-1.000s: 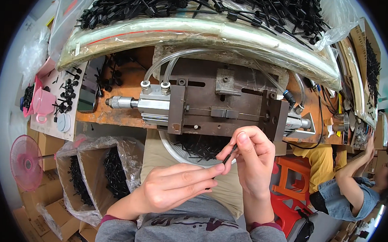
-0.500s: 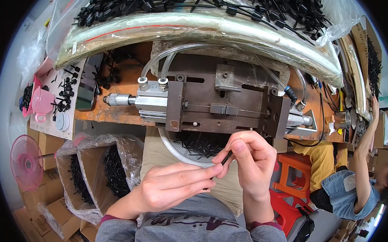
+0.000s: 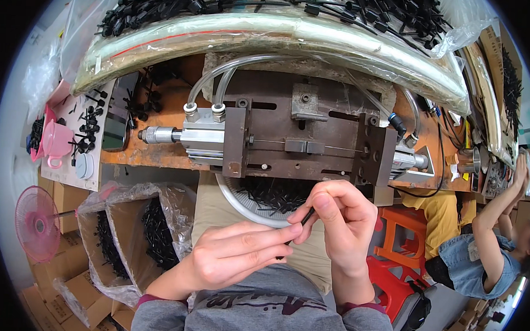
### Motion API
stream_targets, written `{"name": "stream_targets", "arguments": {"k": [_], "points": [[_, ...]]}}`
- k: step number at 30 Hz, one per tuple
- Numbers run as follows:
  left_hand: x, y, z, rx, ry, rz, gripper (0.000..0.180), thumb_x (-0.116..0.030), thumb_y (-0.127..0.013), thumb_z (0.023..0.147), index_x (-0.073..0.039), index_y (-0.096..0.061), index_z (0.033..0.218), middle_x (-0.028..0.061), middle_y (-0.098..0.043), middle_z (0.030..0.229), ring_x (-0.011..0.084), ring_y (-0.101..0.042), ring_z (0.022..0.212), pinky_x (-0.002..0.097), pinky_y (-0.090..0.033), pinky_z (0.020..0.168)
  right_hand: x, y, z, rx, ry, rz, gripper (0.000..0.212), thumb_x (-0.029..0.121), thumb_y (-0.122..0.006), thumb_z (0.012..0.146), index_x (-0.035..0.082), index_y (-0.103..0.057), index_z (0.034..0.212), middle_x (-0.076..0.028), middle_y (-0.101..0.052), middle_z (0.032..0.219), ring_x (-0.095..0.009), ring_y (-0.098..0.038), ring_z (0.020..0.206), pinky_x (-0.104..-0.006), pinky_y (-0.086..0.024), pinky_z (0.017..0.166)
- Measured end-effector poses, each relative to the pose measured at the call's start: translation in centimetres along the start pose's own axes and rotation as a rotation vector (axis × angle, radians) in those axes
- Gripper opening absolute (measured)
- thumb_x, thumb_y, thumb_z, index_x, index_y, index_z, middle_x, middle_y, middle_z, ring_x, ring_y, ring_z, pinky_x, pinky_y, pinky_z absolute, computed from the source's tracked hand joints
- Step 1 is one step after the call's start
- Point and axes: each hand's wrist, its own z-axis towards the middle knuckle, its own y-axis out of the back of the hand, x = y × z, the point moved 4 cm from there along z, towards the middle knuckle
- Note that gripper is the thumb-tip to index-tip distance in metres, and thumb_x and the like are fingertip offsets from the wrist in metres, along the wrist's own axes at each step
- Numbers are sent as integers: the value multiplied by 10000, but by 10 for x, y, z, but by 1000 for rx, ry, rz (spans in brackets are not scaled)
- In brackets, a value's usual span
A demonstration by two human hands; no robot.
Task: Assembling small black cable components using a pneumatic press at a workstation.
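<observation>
Below the rusty metal press (image 3: 304, 140) on the orange surface (image 3: 159, 155), our left hand (image 3: 228, 258) and right hand (image 3: 339, 219) pinch a thin black part (image 3: 303, 219), fingers closed on it, mostly hidden. Clear bags of black parts (image 3: 150, 231) sit left of the press in cardboard boxes; a white bowl (image 3: 239, 203) below is half covered.

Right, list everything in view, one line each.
Small black plastic strip: one, black, pinched between both hands.
Round white dish of black parts: one, white, under the bench edge.
Rusty metal press fixture: one, brown, bench centre.
Silver pneumatic cylinder: one, left of the fixture.
Plastic-lined cardboard boxes: two, brown, lower left.
Pink fan: one, far left.
Pink cup: one, left shelf.
Red stool: one, right.
Co-worker: one, right edge.
Left hand: one.
Right hand: one.
</observation>
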Motion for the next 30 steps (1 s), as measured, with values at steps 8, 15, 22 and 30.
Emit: {"name": "stream_targets", "arguments": {"k": [8, 15, 22, 30], "points": [[0, 1, 3, -26, -28, 52, 310, -26, -814, 634, 33, -733, 928, 183, -697, 1110, 242, -706, 863, 306, -597, 721, -12, 1, 0, 75, -114, 157, 117, 43, -594, 952, -67, -617, 922, -191, -681, 835, -195, -668, 645, -270, -549, 526], [4, -7, 11, -58, 12, 139, 299, -20, -798, 653, 23, -729, 941, 167, -681, 1124, 259, -687, 901, 337, -575, 729, -16, 12, -2, 39, -169, 76, 99, 19, -635, 935, -44, -660, 1007, -82, -696, 877, -82, -630, 687, -209, -505, 590], [30, -31, 28, -97, 30, 539, 288, -66, -759, 700, 9, -701, 972, 152, -642, 1255, 225, -681, 841, 289, -548, 700, -9, 25, -16, -170, -12, -218, 141, 16, -613, 941, -49, -662, 1057, -95, -705, 915, -69, -610, 698, -197, -494, 603], [24, -32, 42, -11, 47, 666, 246, -89, -755, 715, 5, -701, 936, 147, -648, 1254, 162, -639, 650, 273, -502, 595, -28, 28, -32, -132, -93, -277, 106, 35, -644, 925, -37, -683, 993, -86, -695, 885, -107, -655, 744, -221, -516, 607]]}}
